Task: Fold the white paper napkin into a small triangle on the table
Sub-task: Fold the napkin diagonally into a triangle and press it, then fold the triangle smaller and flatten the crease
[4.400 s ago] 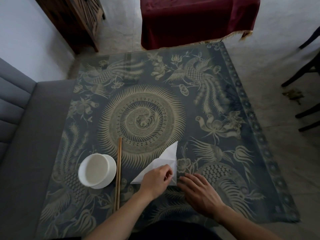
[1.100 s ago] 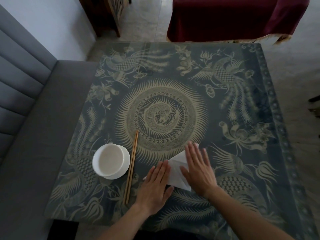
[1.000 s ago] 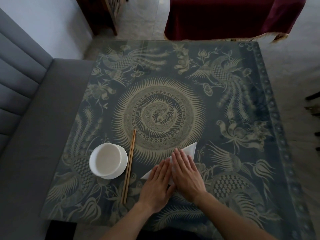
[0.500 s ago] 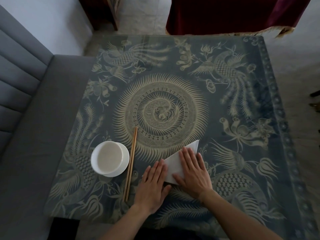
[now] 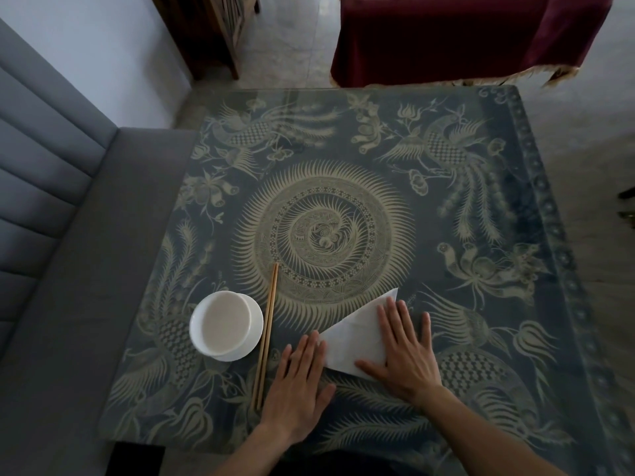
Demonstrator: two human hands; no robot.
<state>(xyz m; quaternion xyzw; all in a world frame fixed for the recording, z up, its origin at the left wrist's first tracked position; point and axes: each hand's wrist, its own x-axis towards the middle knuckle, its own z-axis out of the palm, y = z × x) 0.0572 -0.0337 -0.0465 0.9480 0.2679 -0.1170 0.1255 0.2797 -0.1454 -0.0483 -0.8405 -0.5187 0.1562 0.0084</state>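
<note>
The white paper napkin (image 5: 357, 333) lies flat as a triangle near the front of the patterned table (image 5: 343, 149), its tip pointing up and to the right. My right hand (image 5: 403, 353) rests flat, palm down, on the napkin's right side, fingers spread, and hides that part. My left hand (image 5: 299, 376) lies flat on the table at the napkin's left corner, fingertips touching its edge. Neither hand grips anything.
A white bowl (image 5: 226, 326) stands left of the napkin, with a pair of wooden chopsticks (image 5: 266, 333) lying between the two. A grey sofa (image 5: 68, 269) borders the table's left edge. A dark red cloth-covered piece of furniture (image 5: 446, 36) stands beyond the far edge.
Both hands were pressed close together over the napkin; they have slid apart, the left hand toward the left corner and the right hand to the right, showing more of the flat triangle.
</note>
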